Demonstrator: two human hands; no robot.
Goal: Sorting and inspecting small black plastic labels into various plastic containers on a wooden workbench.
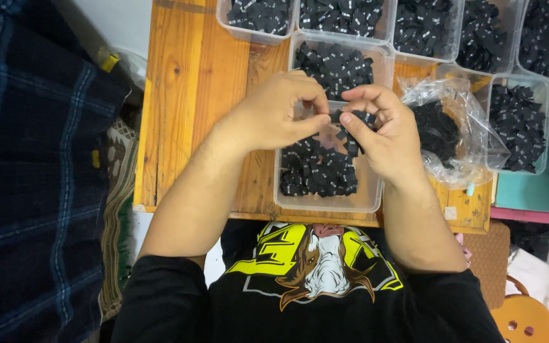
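The two hands meet over a clear plastic tub (366,190) near the front edge of the bench (192,76). The left hand (274,114) is curled, and its thumb and fingers pinch one end of some small black tags (358,119). The right hand (386,136) is curled too, and its thumb and first finger pinch the same tags from the other side. The fingertips of both hands almost touch. A few of the tags hang down from the right hand, just above the tub.

The tub under the hands holds a heap of the same little black tags (318,170) with small white marks on them. The heap lies mostly on the left side and in the middle of the tub.

Just behind the hands sits another clear tub (386,57) full of black tags. To the right of the hands lies a clear plastic bag (465,108) with a dark pile of tags inside. The bag is open and crumpled. Past the bag sits one more tub of tags (541,127) at the right edge of the bench.

A row of tubs (258,33) runs along the far side of the bench, all filled with black tags.

The bench is made of orange-brown wood. A dark blue checked cloth (27,178) fills the left side of the view. An orange stool (525,321) with small holes shows at the bottom right.
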